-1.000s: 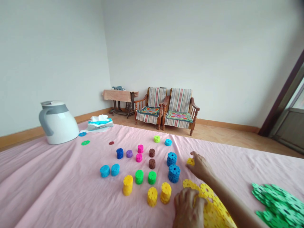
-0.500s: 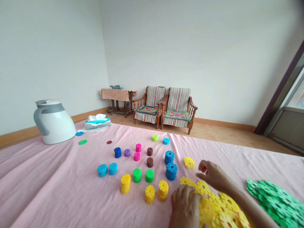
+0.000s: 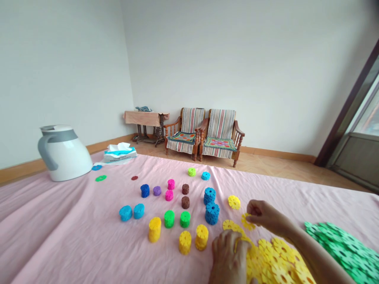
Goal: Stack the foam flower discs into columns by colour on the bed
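Yellow foam discs [image 3: 275, 260] lie heaped at five o'clock in the head view, and the left hand [image 3: 227, 256] sits on the heap's near edge, fingers curled over it. Whether they clench a disc, I cannot tell. The right hand [image 3: 262, 213], at four o'clock, has its fingers bent against a single yellow disc [image 3: 248, 221], touching it, though the grip is unclear. A loose yellow disc [image 3: 234, 202] lies just beyond, near a blue stack [image 3: 212, 213] — a green heap [image 3: 337, 248] lies further right, at four o'clock.

Left hand [image 3: 227, 256] presses the yellow disc pile [image 3: 275, 260]; right hand [image 3: 263, 215] pinches one disc [image 3: 247, 221].
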The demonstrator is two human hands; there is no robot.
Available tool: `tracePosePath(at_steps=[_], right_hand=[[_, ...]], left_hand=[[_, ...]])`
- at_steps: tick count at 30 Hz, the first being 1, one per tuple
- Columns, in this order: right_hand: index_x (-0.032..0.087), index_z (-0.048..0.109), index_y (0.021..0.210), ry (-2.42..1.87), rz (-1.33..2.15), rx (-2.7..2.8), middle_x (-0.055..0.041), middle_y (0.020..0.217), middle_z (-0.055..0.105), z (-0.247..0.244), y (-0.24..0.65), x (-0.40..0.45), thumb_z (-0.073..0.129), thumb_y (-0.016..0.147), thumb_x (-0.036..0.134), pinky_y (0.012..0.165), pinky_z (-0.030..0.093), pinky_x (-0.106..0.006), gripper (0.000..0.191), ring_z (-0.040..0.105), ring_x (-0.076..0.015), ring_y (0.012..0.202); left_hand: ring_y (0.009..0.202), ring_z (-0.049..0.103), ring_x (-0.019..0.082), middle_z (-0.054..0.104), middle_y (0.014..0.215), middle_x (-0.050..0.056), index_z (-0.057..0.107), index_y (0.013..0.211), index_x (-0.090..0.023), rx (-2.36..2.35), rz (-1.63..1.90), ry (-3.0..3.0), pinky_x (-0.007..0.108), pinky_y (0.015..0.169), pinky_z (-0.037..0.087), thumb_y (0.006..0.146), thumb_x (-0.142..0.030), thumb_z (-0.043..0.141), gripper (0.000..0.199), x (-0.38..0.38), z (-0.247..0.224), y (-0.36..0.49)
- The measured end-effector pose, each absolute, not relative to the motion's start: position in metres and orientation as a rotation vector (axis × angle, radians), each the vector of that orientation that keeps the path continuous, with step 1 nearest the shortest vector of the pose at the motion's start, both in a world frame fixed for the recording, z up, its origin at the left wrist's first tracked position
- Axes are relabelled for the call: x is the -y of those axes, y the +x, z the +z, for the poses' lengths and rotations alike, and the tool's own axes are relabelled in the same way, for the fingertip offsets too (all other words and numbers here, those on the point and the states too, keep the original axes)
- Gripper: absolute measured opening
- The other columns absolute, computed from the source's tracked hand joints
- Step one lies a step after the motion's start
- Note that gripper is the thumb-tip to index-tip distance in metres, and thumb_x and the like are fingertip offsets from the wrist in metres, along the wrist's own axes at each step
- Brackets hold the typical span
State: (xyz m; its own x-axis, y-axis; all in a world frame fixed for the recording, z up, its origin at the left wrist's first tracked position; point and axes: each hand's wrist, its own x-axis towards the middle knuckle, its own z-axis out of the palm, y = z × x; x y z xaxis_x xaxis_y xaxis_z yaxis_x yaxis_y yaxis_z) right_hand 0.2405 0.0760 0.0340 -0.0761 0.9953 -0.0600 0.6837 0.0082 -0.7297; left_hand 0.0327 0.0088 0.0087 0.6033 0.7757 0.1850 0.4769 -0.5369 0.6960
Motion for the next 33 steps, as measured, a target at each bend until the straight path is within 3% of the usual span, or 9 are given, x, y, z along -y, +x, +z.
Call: tracePosePath(at_steps=[5, 13, 18, 21, 24, 27, 33], right_hand=[[0.019, 0.056, 0.069, -1.650, 0.853, 1.397, 0.0011, 0.055, 0.059, 0.036, 0.230, -0.102, 0.056, 0.069, 0.034, 0.047, 0.039, -0.022, 0.015, 0.053, -0.0113, 0.050], [0.018, 0.057, 0.061, -1.781, 0.735, 1.382, -0.0022, 0.054, 0.061, 0.026, 0.226, -0.127, 0.055, 0.068, 0.028, 0.048, 0.043, -0.025, 0.012, 0.060, -0.0152, 0.052], [0.018, 0.061, 0.073, -1.781, 0.546, 1.492, -0.0077, 0.074, 0.068, 0.026, 0.232, -0.127, 0.057, 0.069, 0.031, 0.064, 0.048, -0.032, 0.014, 0.065, -0.0207, 0.069], [0.018, 0.062, 0.101, -1.692, 0.498, 1.709, -0.0101, 0.103, 0.068, 0.030, 0.226, -0.120, 0.066, 0.063, 0.032, 0.082, 0.048, -0.035, 0.041, 0.062, -0.0246, 0.096], [0.017, 0.052, 0.124, -1.717, 0.406, 1.986, -0.0144, 0.126, 0.057, 0.033, 0.218, -0.115, 0.071, 0.057, 0.025, 0.098, 0.039, -0.042, 0.071, 0.050, -0.0297, 0.118], [0.016, 0.048, 0.128, -1.791, 0.379, 2.071, -0.0152, 0.130, 0.055, 0.033, 0.212, -0.116, 0.069, 0.057, 0.019, 0.101, 0.036, -0.042, 0.075, 0.048, -0.0295, 0.121], [0.016, 0.047, 0.129, -1.796, 0.391, 2.074, -0.0132, 0.117, 0.062, 0.034, 0.212, -0.122, 0.066, 0.058, 0.015, 0.092, 0.043, -0.034, 0.073, 0.058, -0.0244, 0.108]], left_hand=[[0.120, 0.037, 0.031, 0.049, 0.125, 0.008, 0.056, 0.112, -0.020, -1.004, 0.673, 2.225, 0.045, 0.102, 0.026, 0.063, -0.022, 0.057, 0.049, -0.010, 0.005, 0.035], [0.120, 0.037, 0.030, 0.049, 0.125, 0.007, 0.056, 0.111, -0.022, -1.035, 0.668, 2.185, 0.046, 0.101, 0.028, 0.070, -0.020, 0.052, 0.041, -0.010, 0.002, 0.038], [0.121, 0.037, 0.030, 0.049, 0.125, 0.007, 0.057, 0.111, -0.021, -1.041, 0.637, 2.175, 0.046, 0.102, 0.027, 0.070, -0.023, 0.054, 0.041, -0.009, 0.005, 0.037], [0.121, 0.037, 0.031, 0.048, 0.127, 0.008, 0.056, 0.113, -0.021, -1.015, 0.651, 2.190, 0.047, 0.103, 0.026, 0.066, -0.025, 0.058, 0.046, -0.008, 0.008, 0.036], [0.120, 0.037, 0.032, 0.048, 0.127, 0.009, 0.056, 0.113, -0.020, -1.011, 0.661, 2.202, 0.048, 0.102, 0.026, 0.067, -0.028, 0.058, 0.047, -0.007, 0.009, 0.035], [0.120, 0.037, 0.032, 0.048, 0.126, 0.008, 0.056, 0.112, -0.021, -1.033, 0.649, 2.189, 0.049, 0.102, 0.027, 0.072, -0.027, 0.054, 0.041, -0.009, 0.007, 0.036], [0.122, 0.035, 0.028, 0.048, 0.127, 0.006, 0.058, 0.111, -0.022, -1.069, 0.618, 2.150, 0.047, 0.103, 0.025, 0.077, -0.018, 0.044, 0.037, -0.013, -0.001, 0.040]])
